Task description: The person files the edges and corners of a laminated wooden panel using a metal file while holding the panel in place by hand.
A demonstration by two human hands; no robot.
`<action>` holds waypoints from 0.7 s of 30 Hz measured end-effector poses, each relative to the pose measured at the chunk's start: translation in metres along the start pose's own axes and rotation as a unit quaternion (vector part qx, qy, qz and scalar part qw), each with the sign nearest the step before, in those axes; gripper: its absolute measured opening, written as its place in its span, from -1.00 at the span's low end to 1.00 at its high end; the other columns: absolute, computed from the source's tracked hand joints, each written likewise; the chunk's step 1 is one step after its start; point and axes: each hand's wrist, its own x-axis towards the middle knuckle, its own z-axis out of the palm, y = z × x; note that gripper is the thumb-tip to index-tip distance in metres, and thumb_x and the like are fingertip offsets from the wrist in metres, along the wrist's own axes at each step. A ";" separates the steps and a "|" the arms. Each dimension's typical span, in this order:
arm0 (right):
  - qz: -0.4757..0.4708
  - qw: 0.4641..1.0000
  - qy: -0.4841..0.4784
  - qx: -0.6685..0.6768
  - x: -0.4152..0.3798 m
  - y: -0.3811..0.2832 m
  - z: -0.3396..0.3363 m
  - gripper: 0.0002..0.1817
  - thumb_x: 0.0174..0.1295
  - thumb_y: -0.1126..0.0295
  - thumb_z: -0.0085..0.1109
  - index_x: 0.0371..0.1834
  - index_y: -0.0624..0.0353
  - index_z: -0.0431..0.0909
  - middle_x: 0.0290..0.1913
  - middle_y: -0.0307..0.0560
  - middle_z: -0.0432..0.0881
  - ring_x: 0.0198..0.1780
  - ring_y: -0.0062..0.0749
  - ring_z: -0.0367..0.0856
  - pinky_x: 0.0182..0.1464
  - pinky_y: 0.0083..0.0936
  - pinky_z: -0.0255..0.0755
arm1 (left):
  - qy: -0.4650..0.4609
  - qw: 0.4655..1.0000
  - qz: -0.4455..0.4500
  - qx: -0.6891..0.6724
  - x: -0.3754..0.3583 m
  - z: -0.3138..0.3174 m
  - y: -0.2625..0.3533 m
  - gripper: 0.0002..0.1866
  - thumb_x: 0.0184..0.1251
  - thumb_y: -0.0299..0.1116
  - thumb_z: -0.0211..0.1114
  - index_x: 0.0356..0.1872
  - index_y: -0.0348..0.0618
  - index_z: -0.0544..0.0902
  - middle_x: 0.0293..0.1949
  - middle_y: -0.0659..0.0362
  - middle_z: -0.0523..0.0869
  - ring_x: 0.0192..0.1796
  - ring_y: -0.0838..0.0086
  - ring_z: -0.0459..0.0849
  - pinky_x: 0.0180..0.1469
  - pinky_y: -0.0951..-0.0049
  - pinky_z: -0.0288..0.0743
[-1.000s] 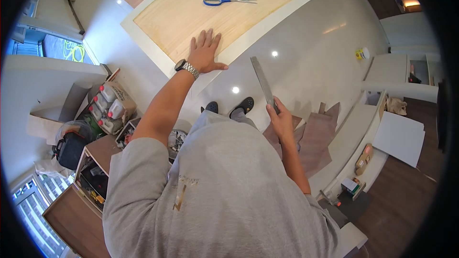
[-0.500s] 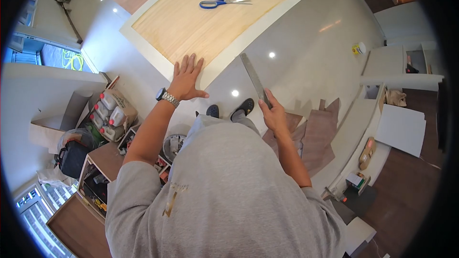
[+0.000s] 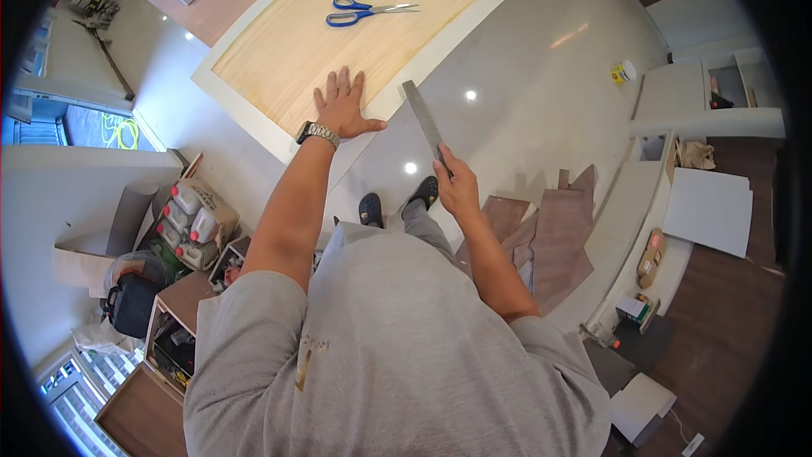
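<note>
Right fingers closed round a flat metal bar, its tip moved since a second ago to the edge of a pale panel, bringing both close, contact unclear; left fingers spread on the panel, holding nothing; scissors beyond them; behind-left, red-capped jugs, contents hidden, and a box of dark clutter

pale wood panel | white-bordered, flat | long grey bar | slanted, tip at panel's edge

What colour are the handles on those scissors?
The scissors' handles are blue, seen best in the head view.
</note>
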 end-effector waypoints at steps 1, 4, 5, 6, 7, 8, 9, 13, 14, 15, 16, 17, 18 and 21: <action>0.007 1.000 -0.006 -0.015 0.003 -0.002 0.001 -0.56 0.45 0.27 0.18 0.38 0.00 0.56 -0.29 0.06 0.64 -0.21 -0.08 0.62 -0.06 -0.27 0.49 | -0.002 1.000 -0.002 -0.007 0.001 0.001 0.000 0.42 -0.13 0.52 0.44 0.68 0.06 -0.10 0.69 -0.11 -0.24 0.70 -0.06 -0.38 0.56 -0.36 -0.40; 0.011 1.000 -0.001 -0.029 0.007 0.001 0.000 -0.56 0.45 0.26 0.18 0.37 -0.01 0.56 -0.34 0.03 0.61 -0.25 -0.11 0.61 -0.09 -0.27 0.49 | -0.005 1.000 -0.009 -0.022 0.001 0.000 0.001 0.46 -0.18 0.52 0.47 0.69 0.05 -0.11 0.69 -0.10 -0.26 0.70 -0.06 -0.41 0.55 -0.39 -0.41; 0.009 1.000 0.002 -0.030 0.007 0.002 0.000 -0.56 0.45 0.26 0.19 0.37 -0.01 0.57 -0.35 0.03 0.60 -0.27 -0.13 0.60 -0.11 -0.28 0.49 | -0.003 1.000 -0.013 -0.025 0.000 0.000 0.001 0.46 -0.19 0.52 0.48 0.68 0.05 -0.11 0.69 -0.10 -0.27 0.70 -0.06 -0.41 0.54 -0.40 -0.41; 0.001 1.000 0.016 -0.020 0.007 0.006 -0.002 -0.56 0.45 0.27 0.19 0.37 -0.01 0.57 -0.36 0.02 0.60 -0.28 -0.15 0.60 -0.12 -0.29 0.50 | -0.001 0.999 -0.017 -0.028 0.001 -0.001 0.003 0.47 -0.20 0.52 0.48 0.68 0.04 -0.11 0.69 -0.10 -0.27 0.70 -0.06 -0.40 0.54 -0.41 -0.41; -0.007 0.999 0.030 -0.011 0.004 0.009 -0.007 -0.57 0.44 0.27 0.20 0.36 0.00 0.57 -0.36 0.02 0.60 -0.30 -0.17 0.60 -0.14 -0.30 0.50 | 0.002 0.999 -0.024 -0.029 0.001 -0.001 0.005 0.47 -0.20 0.53 0.48 0.68 0.04 -0.11 0.69 -0.10 -0.27 0.70 -0.07 -0.40 0.53 -0.42 -0.41; -0.016 0.999 0.044 -0.001 0.002 0.012 -0.010 -0.57 0.44 0.28 0.20 0.36 0.00 0.57 -0.37 0.01 0.60 -0.31 -0.18 0.60 -0.15 -0.31 0.50 | 0.006 0.999 -0.032 -0.029 0.002 -0.001 0.008 0.48 -0.21 0.53 0.49 0.68 0.04 -0.11 0.69 -0.10 -0.27 0.70 -0.07 -0.40 0.53 -0.43 -0.41; -0.012 0.999 0.048 0.000 0.001 0.011 -0.014 -0.57 0.44 0.28 0.21 0.36 0.01 0.58 -0.37 0.00 0.60 -0.32 -0.20 0.60 -0.16 -0.32 0.50 | 0.009 0.999 -0.038 -0.028 0.004 -0.001 0.011 0.48 -0.22 0.53 0.49 0.68 0.03 -0.11 0.69 -0.09 -0.26 0.70 -0.08 -0.40 0.52 -0.44 -0.41; 0.008 0.999 0.036 -0.010 -0.003 0.016 -0.026 -0.57 0.44 0.28 0.22 0.36 0.02 0.58 -0.37 -0.02 0.61 -0.33 -0.23 0.60 -0.17 -0.34 0.50 | 0.031 0.996 -0.066 -0.054 0.020 -0.003 0.024 0.52 -0.27 0.55 0.50 0.68 0.03 -0.11 0.69 -0.09 -0.27 0.69 -0.12 -0.40 0.50 -0.49 -0.42; 0.013 1.000 0.025 -0.014 -0.003 0.019 -0.028 -0.57 0.44 0.27 0.22 0.36 0.02 0.58 -0.36 -0.02 0.62 -0.32 -0.23 0.60 -0.16 -0.34 0.51 | 0.034 0.995 -0.077 -0.059 0.023 -0.004 0.028 0.53 -0.29 0.55 0.50 0.68 0.03 -0.11 0.69 -0.09 -0.27 0.69 -0.13 -0.41 0.50 -0.50 -0.42; 0.016 1.000 0.019 -0.016 -0.002 0.017 -0.030 -0.56 0.44 0.27 0.22 0.36 0.02 0.58 -0.36 -0.02 0.62 -0.32 -0.23 0.61 -0.16 -0.34 0.51 | 0.036 0.993 -0.089 -0.063 0.026 -0.005 0.031 0.54 -0.31 0.56 0.50 0.68 0.03 -0.11 0.69 -0.09 -0.27 0.69 -0.14 -0.41 0.50 -0.50 -0.42; 0.019 1.000 0.014 -0.017 0.000 0.015 -0.033 -0.56 0.44 0.27 0.22 0.36 0.02 0.57 -0.35 -0.02 0.63 -0.31 -0.23 0.61 -0.16 -0.34 0.51 | 0.035 0.993 -0.094 -0.064 0.030 -0.006 0.034 0.54 -0.32 0.56 0.50 0.68 0.03 -0.11 0.69 -0.09 -0.27 0.69 -0.14 -0.42 0.50 -0.51 -0.43; 0.022 1.000 0.009 -0.018 0.000 0.013 -0.033 -0.56 0.44 0.26 0.22 0.36 0.02 0.57 -0.34 -0.01 0.63 -0.31 -0.23 0.61 -0.15 -0.34 0.51 | 0.034 0.992 -0.099 -0.064 0.033 -0.006 0.036 0.55 -0.32 0.56 0.51 0.69 0.03 -0.11 0.69 -0.09 -0.27 0.69 -0.14 -0.42 0.50 -0.51 -0.44; 0.022 1.000 0.011 -0.008 0.001 0.013 -0.033 -0.56 0.44 0.26 0.21 0.37 0.02 0.57 -0.34 -0.01 0.63 -0.31 -0.22 0.61 -0.15 -0.34 0.51 | 0.032 0.992 -0.104 -0.064 0.034 -0.005 0.037 0.55 -0.33 0.56 0.51 0.69 0.04 -0.11 0.69 -0.09 -0.27 0.69 -0.13 -0.42 0.49 -0.51 -0.44; 0.023 1.000 0.016 0.013 0.001 0.014 -0.031 -0.55 0.44 0.26 0.21 0.37 0.02 0.56 -0.33 0.01 0.63 -0.29 -0.21 0.61 -0.14 -0.33 0.51 | 0.033 0.992 -0.102 -0.072 0.035 -0.003 0.035 0.55 -0.34 0.55 0.52 0.69 0.05 -0.11 0.69 -0.08 -0.27 0.68 -0.13 -0.44 0.50 -0.50 -0.46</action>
